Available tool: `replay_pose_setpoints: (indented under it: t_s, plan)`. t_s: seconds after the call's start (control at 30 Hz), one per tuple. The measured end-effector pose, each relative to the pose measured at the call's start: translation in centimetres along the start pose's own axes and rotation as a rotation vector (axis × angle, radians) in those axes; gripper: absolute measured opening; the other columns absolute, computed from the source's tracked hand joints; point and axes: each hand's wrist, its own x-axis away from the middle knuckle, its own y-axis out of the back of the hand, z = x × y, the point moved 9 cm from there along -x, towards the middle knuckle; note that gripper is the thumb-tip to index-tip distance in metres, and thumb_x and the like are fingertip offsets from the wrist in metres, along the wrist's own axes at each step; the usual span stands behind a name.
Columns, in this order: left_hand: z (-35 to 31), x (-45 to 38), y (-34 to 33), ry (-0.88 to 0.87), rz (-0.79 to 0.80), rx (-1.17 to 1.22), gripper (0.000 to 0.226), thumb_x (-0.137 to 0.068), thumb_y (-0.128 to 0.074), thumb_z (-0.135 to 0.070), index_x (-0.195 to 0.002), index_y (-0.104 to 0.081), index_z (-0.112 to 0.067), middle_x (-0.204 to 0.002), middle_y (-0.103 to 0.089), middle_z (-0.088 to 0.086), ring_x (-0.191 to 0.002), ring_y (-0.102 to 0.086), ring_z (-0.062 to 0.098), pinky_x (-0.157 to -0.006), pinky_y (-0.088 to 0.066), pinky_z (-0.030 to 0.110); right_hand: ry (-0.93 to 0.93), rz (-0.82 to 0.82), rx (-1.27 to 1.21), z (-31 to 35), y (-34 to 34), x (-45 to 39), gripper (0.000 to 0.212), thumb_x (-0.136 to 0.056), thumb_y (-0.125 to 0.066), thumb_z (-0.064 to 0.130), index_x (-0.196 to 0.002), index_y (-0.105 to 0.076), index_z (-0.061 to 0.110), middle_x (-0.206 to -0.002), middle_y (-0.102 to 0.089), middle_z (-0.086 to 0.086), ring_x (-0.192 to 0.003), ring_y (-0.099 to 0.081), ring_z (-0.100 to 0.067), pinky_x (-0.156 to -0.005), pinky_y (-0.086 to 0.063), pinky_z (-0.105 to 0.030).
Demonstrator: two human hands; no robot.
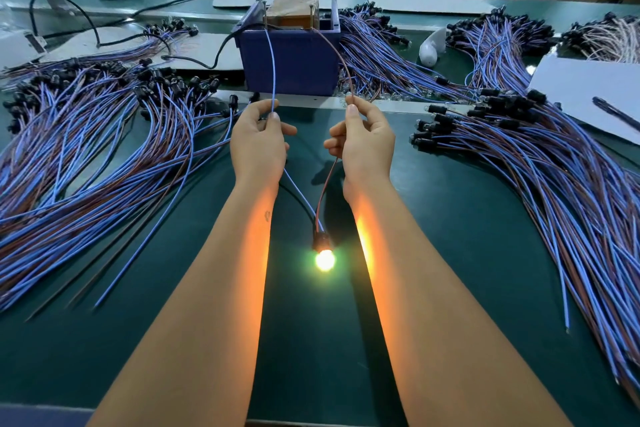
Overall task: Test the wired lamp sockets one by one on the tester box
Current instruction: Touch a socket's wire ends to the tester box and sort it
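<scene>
Head view: socket under test, bulb lit, both leads held up to the tester box.

Left hand [259, 142] pinches the blue lead [273, 73] between thumb and fingers; right hand [363, 142] pinches the brown lead [337, 55] the same way. Each lead runs up to the top of the tester box [291, 62], one per side, apparently so the bare ends meet separate contacts; the contact points themselves are too small to make out. Hands held apart, probably to keep the two leads from touching. The lamp socket [321, 240] hangs at the junction of the leads, low between the forearms, just over the green table [450, 253]; its bulb [325, 259] glows, so this unit seems to pass. Bundles of wired sockets lie left [104, 135] and right [536, 156] of the box; which pile is tested, cannot tell.
</scene>
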Motion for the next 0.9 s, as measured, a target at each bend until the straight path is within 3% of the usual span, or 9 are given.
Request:
replay_pose_setpoints:
  t_s: [0.17, 0.37, 0.5, 0.6, 0.77, 0.9]
  plan:
    - [-0.1, 0.0, 0.1, 0.000, -0.004, -0.009, 0.019, -0.103, -0.045, -0.019, -0.115, -0.058, -0.025, -0.074, -0.069, -0.009, -0.044, -0.048, 0.000, -0.052, -0.046, 0.020, 0.004, 0.003, 0.010, 0.1, 0.0, 0.1, 0.021, -0.103, -0.046, 0.017, -0.118, -0.061, 0.018, -0.066, -0.056, -0.004, -0.049, -0.053, -0.012, -0.048, -0.047, -0.019]
    - [0.1, 0.1, -0.2, 0.045, 0.036, 0.006, 0.014, -0.102, -0.047, -0.020, -0.095, -0.059, -0.024, -0.068, -0.071, -0.012, -0.048, -0.055, -0.001, -0.051, -0.048, 0.016, 0.011, 0.045, 0.042, 0.3, -0.2, 0.2, 0.018, -0.103, -0.047, 0.014, -0.113, -0.061, 0.016, -0.066, -0.056, -0.005, -0.048, -0.052, -0.012, -0.048, -0.046, -0.020]
    - [-0.8, 0.7, -1.1, 0.002, 0.133, 0.010, 0.012, -0.095, -0.059, -0.020, -0.089, -0.069, -0.025, -0.078, -0.069, -0.010, -0.069, -0.060, 0.001, -0.071, -0.051, 0.023, 0.045, 0.161, 0.123, 0.5, -1.3, 0.9, 0.014, -0.100, -0.051, 0.011, -0.097, -0.063, 0.017, -0.064, -0.057, -0.003, -0.049, -0.051, -0.013, -0.046, -0.043, -0.019]
    - [-1.1, 1.3, -1.8, 0.024, 0.206, 0.086, 0.012, -0.092, -0.062, -0.016, -0.087, -0.073, -0.019, -0.093, -0.073, 0.011, -0.089, -0.067, 0.028, -0.087, -0.054, 0.041, 0.107, 0.234, 0.249, 0.5, -2.2, 1.4, 0.017, -0.097, -0.055, 0.010, -0.084, -0.064, 0.017, -0.060, -0.059, 0.000, -0.051, -0.052, -0.011, -0.048, -0.044, -0.019]
    - [-1.4, 2.1, -2.4, 0.071, 0.272, 0.167, 0.016, -0.092, -0.060, -0.016, -0.079, -0.070, -0.013, -0.071, -0.060, 0.013, -0.057, -0.052, 0.023, -0.054, -0.046, 0.031, 0.128, 0.306, 0.385, 0.0, -3.0, 2.0, 0.016, -0.094, -0.060, 0.015, -0.079, -0.066, 0.015, -0.057, -0.060, 0.005, -0.051, -0.055, -0.010, -0.060, -0.049, -0.034]
    - [-1.4, 1.8, -1.4, 0.054, 0.189, 0.193, 0.016, -0.096, -0.059, -0.018, -0.080, -0.061, -0.016, -0.052, -0.052, -0.006, -0.047, -0.042, 0.012, -0.053, -0.039, 0.027, 0.064, 0.400, 0.442, -0.3, -3.1, 2.0, 0.023, -0.094, -0.061, 0.020, -0.071, -0.066, 0.015, -0.053, -0.056, 0.004, -0.047, -0.046, -0.006, -0.052, -0.040, -0.023]
